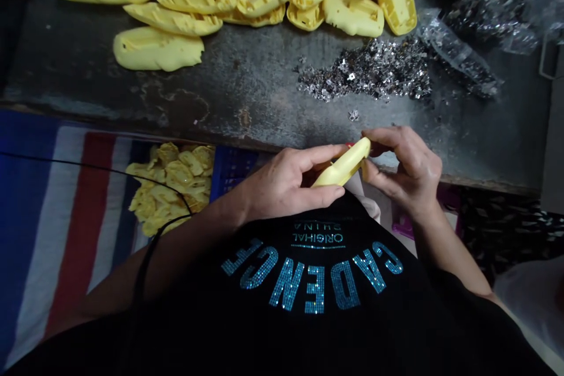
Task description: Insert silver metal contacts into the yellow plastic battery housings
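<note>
A curved yellow plastic shell (pixel 342 165) is held tilted just in front of the bench edge, above my lap. My left hand (pixel 293 183) grips its lower end, fingers along the far side and thumb along the near side. At the upper end, the index finger and thumb of my right hand (pixel 403 167) close on the shell's tip. Whether a small part sits between those fingertips is hidden. A speck of red shows behind the shell. Beyond my hands on the bench lies a heap of small shiny metal clips (pixel 374 70), with a loose clip (pixel 353 115) nearer to me.
More yellow shells (pixel 158 48) are piled along the back of the dark, worn bench (pixel 247 88). Clear plastic bags (pixel 462 59) with metal pieces lie at right. Below left, yellow pieces (pixel 176 182) fill a container beside a striped cloth (pixel 83 200). A black cable (pixel 145 179) crosses my left arm.
</note>
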Available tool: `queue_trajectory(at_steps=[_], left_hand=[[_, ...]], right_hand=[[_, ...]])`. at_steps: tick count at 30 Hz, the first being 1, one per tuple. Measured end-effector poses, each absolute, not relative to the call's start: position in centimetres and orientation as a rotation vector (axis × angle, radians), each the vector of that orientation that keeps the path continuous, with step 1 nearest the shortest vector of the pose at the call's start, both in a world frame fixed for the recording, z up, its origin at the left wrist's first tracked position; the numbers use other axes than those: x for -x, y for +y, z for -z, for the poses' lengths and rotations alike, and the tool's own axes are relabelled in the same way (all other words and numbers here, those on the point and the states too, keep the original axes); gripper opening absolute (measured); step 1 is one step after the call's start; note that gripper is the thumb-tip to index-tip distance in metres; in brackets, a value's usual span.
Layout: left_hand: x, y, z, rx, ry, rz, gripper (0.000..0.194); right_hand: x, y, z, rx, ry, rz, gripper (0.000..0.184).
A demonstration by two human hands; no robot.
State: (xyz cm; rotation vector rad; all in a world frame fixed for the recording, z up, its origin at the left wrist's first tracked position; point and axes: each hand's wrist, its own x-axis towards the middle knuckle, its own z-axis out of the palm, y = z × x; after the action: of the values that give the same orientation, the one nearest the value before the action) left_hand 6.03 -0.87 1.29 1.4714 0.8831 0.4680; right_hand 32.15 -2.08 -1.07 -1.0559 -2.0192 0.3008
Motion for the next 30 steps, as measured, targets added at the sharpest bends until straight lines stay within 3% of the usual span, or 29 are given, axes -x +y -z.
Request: queue_trajectory(at_steps=[8, 10, 14, 16, 21, 26, 30], left_hand=[[-5.8, -0.7, -1.1, -1.621, 0.877, -0.425, 0.042], [-5.6, -1.0, -0.8, -1.501, 0.906, -0.498, 0.051], [-4.5, -2.1, 1.6, -1.496, 0.840, -0.862, 0.098], [-3.9, -2.4, 3.7, -1.620, 0.762, -1.060, 0.112], [-2.7, -1.5, 6.0, -1.808, 0.538, -1.434, 0.107], [-1.9, -0.2, 3.7, -1.549, 0.409, -1.324, 0.097], [-1.0, -0.2, 3.5, -1.285, 0.390, -1.183, 0.111]], right_hand=[[-32.2, -2.6, 1.3, 1.086, -2.061, -0.314, 0.037], [-32.3, -2.6, 1.9, 1.150, -1.966, -0.412, 0.033], [-31.5, -2.2, 3.6, 1.210, -1.424, -0.870, 0.030], [-30.1, -2.0, 4.2, 1.136, -1.190, -1.115, 0.036], [-26.3, -2.1, 4.3, 0.994, -1.028, -1.666, 0.041], [-25.1, -1.5, 3.4, 0.974, -0.985, -1.853, 0.045], [-25.8, -0.1, 2.3, 0.947, -1.259, -1.856, 0.037]])
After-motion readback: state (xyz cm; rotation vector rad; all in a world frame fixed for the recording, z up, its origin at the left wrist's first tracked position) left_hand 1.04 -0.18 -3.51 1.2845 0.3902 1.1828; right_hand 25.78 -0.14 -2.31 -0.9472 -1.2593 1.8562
